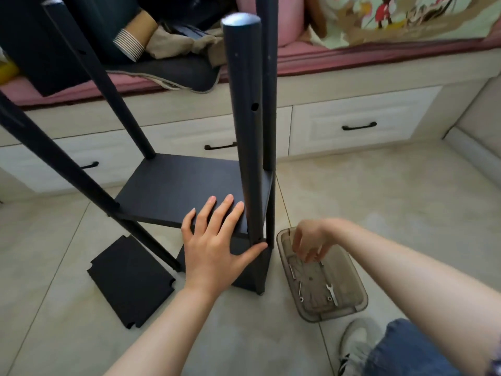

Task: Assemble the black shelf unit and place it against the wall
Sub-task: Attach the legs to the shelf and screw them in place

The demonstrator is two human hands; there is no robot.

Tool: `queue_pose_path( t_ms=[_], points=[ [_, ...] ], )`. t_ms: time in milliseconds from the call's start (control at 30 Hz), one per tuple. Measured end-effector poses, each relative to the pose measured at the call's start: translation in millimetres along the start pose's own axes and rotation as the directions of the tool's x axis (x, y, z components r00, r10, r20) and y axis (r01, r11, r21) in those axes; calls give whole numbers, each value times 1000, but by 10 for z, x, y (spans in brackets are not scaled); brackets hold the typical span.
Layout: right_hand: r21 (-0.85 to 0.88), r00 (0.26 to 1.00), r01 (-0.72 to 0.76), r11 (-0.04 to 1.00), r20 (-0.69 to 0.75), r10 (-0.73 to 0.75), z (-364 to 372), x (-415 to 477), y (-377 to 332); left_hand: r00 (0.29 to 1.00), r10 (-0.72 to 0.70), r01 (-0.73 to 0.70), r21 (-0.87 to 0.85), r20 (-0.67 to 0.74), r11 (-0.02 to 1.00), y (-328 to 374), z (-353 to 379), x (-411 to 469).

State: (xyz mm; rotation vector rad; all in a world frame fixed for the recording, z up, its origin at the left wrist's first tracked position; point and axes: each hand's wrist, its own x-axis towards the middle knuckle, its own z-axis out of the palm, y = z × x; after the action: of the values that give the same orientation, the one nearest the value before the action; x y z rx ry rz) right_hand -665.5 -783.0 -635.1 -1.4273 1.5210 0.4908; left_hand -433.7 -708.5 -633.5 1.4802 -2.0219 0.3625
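The black shelf unit stands on the tiled floor with several round black posts (245,126) rising from it. A black shelf board (176,185) sits partway up the posts. My left hand (217,240) lies flat on the near edge of that board, fingers straight, thumb against the near post. A loose black board (130,280) lies on the floor at the left. My right hand (311,242) reaches into a clear plastic tray (357,299), fingertips pinched together; whether they hold a small part I cannot tell. The tray holds screws (299,290) and a small wrench (332,294).
A low white cabinet with drawers (357,123) and a pink cushion top runs along the back, with clothes and cushions on it. My shoe (357,343) and jeans knee (412,351) are at the lower right. A wall base (477,153) stands at the right.
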Motion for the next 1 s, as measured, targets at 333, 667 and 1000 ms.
queue_pose_path(
  t_ms=[333, 667, 1000],
  points=[
    [-83, 988, -25, 996, -156, 12, 943, 854, 650, 1000, 12, -12, 23, -1, 1000, -37, 59, -32],
    [-137, 965, 71, 988, -242, -103, 1191, 1141, 865, 998, -28, 28, 11, 59, 1000, 23, -14, -10],
    [-190, 963, -3, 982, -264, -48, 1269, 1166, 1014, 997, -40, 39, 24, 64, 999, 31, -8, -23]
  ],
)
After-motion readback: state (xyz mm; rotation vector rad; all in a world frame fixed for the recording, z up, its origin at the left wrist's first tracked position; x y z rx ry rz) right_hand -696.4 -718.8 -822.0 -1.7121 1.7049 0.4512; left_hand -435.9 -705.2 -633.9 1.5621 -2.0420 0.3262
